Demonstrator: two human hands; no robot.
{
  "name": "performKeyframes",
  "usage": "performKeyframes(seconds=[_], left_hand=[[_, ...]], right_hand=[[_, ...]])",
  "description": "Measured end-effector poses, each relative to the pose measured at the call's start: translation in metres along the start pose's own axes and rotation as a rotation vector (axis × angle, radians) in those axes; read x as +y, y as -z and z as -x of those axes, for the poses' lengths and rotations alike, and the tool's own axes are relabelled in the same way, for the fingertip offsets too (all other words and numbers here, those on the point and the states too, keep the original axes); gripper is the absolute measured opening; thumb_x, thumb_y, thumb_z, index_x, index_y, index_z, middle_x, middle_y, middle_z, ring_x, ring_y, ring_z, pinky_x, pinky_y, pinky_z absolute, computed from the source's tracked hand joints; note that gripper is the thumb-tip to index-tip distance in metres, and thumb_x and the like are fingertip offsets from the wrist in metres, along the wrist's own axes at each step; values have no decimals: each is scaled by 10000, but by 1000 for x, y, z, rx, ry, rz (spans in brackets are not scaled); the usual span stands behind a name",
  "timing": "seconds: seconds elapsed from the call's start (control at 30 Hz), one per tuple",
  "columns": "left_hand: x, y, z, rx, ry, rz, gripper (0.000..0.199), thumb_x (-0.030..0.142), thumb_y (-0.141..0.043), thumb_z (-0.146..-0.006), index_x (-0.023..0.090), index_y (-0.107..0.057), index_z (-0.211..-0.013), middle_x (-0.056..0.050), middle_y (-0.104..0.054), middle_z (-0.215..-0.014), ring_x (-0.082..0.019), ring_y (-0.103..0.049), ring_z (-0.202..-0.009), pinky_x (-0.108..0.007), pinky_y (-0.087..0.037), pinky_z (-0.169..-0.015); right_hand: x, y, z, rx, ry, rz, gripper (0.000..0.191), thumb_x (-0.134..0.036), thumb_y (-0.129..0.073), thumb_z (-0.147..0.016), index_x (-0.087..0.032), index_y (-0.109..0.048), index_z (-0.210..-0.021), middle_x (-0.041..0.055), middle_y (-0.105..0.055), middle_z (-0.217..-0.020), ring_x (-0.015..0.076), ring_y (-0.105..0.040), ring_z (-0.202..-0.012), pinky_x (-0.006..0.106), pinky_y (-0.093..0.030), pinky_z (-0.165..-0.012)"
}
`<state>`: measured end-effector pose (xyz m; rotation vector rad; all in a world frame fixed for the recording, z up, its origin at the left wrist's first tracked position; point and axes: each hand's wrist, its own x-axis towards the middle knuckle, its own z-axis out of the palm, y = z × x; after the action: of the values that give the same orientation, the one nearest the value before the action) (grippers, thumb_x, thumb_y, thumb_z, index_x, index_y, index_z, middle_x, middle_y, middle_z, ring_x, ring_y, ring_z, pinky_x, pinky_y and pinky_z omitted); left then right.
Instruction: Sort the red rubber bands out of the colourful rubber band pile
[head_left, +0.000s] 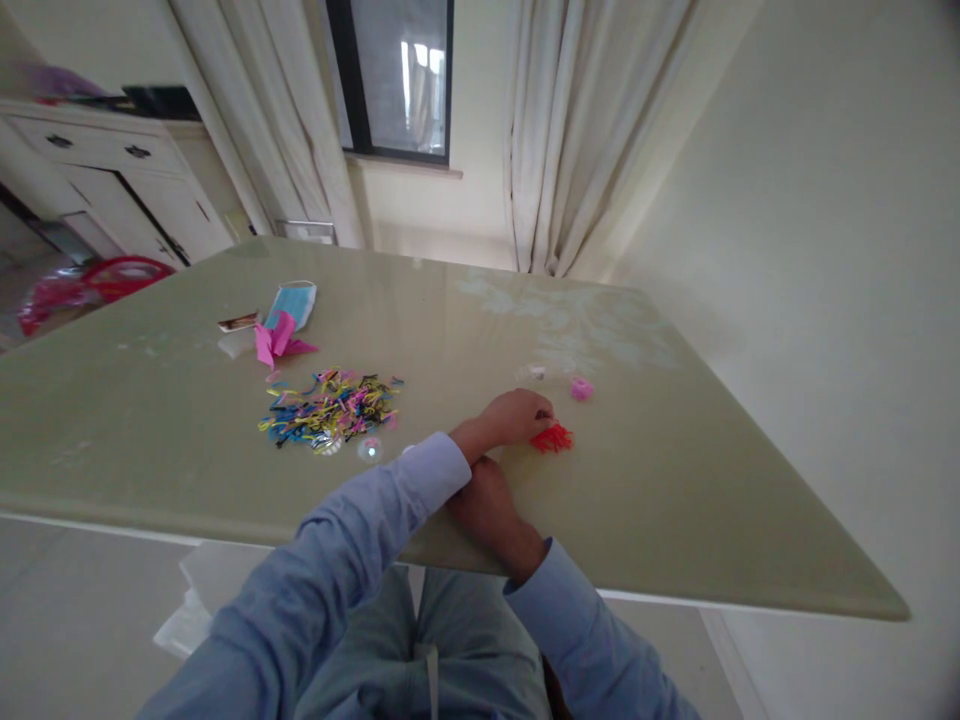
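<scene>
My left hand (519,416) reaches across to the right, its fingers curled together at the left edge of a small pile of red strands (553,438). What its fingertips hold is too small to make out. Below and partly behind my left wrist, my right hand (486,503) rests near the table's front edge, with its fingers mostly hidden. A pink bundle (581,388) and a small clear piece (537,372) lie beyond the red strands. To the left is a loose heap of multicoloured strands (337,405), with a round clear item (370,450) at its front.
Farther back on the table (675,500) at the left are a blue face mask (294,303), a folded pink paper (279,340) and a small brown packet (238,322). A white cabinet (142,165), curtains and a window stand behind, with a wall at the right.
</scene>
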<state>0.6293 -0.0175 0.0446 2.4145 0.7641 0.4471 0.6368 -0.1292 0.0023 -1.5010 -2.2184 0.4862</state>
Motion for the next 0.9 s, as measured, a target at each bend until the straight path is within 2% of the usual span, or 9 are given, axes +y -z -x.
performKeyframes(seconds=[0.1,0.27,0.4,0.53,0.67,0.8,0.9], left_hand=[[-2,-2,-1,7,-3,26,208,241,-573,-864,157,-719,-742,-41,-682,-751,-133,-485,-631,-264,-326,-633],[0,2,4,90,56,184,179,237,-593,-821,153,-713,-718,-34,-668,-712,-141,-520,-650,-259,-380,-678],[0,10,16,129,51,162,212,246,-561,-844,147,-737,-778,-47,-698,-764,-147,-550,-685,-263,-398,-700],[-9,24,41,188,77,188,235,273,-563,-871,142,-757,-854,-63,-733,-871,-159,-603,-769,-261,-424,-737],[-30,37,75,284,174,201,236,276,-566,-877,143,-760,-865,-60,-741,-884,-158,-614,-785,-256,-441,-753],[-50,45,108,408,274,114,232,255,-548,-892,143,-750,-866,-71,-741,-895,-164,-620,-797,-257,-437,-761],[-57,46,124,425,336,52,234,238,-532,-898,140,-743,-876,-84,-738,-892,-173,-618,-787,-269,-439,-773]], right_hand=[[2,-1,0,20,35,-11,275,-119,-545,-756,-133,-760,-925,152,-770,-913,244,-708,-775,314,-520,-704],[2,0,2,-9,20,-8,243,-126,-568,-758,-125,-765,-900,162,-766,-906,249,-705,-778,314,-510,-701],[-1,4,2,26,38,-78,251,-134,-578,-783,-136,-766,-950,138,-762,-935,227,-688,-809,298,-499,-724],[-3,7,3,57,29,-147,197,-121,-593,-814,-152,-764,-907,108,-748,-923,200,-661,-825,284,-480,-746],[-4,12,5,74,66,-212,184,-113,-596,-842,-169,-757,-912,76,-719,-911,172,-636,-831,271,-464,-765],[-3,18,6,68,50,-304,164,-201,-593,-889,-182,-752,-922,56,-703,-870,156,-622,-786,267,-458,-736],[-2,21,3,63,-13,-379,199,-280,-591,-883,-178,-755,-929,58,-714,-849,154,-616,-738,266,-461,-690]])
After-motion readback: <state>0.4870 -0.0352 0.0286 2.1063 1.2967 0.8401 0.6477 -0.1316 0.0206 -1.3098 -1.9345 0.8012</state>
